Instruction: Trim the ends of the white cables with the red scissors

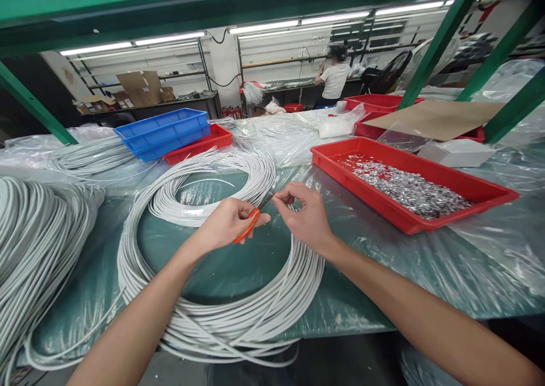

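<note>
My left hand [230, 221] is closed around orange-handled scissors [252, 226], whose dark blades point up and to the right. Close by the blade tips, my right hand [304, 213] pinches something tiny between thumb and forefinger; its kind is too small to make out. Both hands are above a large coil of white cable [255, 312] lying on the table. Behind that, a second, smaller coil of white cable [259, 176] partly overlaps it.
A red tray [481, 190] of small shiny metal pieces is at right. A blue tray [164, 130] rests on a red one at back left. More cable [38, 250] is heaped at left. Green frame posts [438, 51] rise on both sides. A person [334, 79] stands far back.
</note>
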Demonstrator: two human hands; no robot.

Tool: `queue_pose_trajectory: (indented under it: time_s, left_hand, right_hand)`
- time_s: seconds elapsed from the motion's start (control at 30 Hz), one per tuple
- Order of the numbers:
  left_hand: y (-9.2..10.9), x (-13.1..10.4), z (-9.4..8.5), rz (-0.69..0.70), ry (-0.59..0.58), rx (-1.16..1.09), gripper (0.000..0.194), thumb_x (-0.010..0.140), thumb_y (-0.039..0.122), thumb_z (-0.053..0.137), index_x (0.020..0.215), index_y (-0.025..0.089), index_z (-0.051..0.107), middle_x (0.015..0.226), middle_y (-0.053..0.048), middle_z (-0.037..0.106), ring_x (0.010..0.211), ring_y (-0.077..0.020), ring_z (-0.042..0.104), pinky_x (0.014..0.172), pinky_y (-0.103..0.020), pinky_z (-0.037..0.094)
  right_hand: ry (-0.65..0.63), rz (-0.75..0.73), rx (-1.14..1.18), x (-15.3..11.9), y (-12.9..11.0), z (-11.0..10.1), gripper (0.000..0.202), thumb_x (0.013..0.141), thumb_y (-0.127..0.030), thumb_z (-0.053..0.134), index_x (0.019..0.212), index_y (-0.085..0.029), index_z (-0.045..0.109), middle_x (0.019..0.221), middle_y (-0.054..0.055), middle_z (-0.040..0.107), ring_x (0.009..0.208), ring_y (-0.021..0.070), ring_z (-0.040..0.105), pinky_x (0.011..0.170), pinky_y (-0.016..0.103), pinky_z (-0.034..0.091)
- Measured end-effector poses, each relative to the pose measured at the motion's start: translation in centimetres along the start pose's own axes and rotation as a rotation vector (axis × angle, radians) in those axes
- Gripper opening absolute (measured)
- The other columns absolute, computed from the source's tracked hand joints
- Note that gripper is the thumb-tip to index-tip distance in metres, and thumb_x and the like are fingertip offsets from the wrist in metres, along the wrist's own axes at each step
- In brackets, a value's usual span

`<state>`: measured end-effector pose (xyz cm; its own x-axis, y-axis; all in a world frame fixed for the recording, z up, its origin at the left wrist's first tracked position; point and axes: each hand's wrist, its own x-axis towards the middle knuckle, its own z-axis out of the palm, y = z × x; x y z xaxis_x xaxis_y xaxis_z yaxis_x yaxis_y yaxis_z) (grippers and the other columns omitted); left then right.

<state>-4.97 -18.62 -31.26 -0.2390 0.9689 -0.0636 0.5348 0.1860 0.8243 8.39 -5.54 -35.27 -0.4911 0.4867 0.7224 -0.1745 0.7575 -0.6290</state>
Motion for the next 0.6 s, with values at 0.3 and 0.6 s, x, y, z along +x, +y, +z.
queue_pose_trajectory:
  time_s: [0.3,0.6]
  left_hand:
    - [-0.2,0.1,0.4,-0.014,0.062,0.000,0.039,0.082,0.048,0.065,0.065,0.015,0.053,0.058,0.000,0.058,0.049,-0.0103,0.051,0.045,-0.020,0.034]
    - [0.0,-0.1,0.0,0.103,0.080,0.118,0.042,0.084,0.049,0.062,0.064,0.015,0.048,0.062,0.001,0.050,0.059,-0.0097,0.043,0.052,-0.021,0.030]
  right_hand:
    - [-0.101,0.009,0.070,0.2,-0.2,-0.1,0.018,0.090,-0.019,0.058,0.073,-0.018,0.060,0.068,0.001,0.058,0.067,0.0144,0.050,0.064,0.029,0.038]
    - [-0.344,0.172,0.367,1.2,0.2,-0.9,0.025,0.090,-0.032,0.054,0.073,-0.016,0.063,0.067,0.002,0.057,0.061,0.0130,0.049,0.058,0.027,0.038]
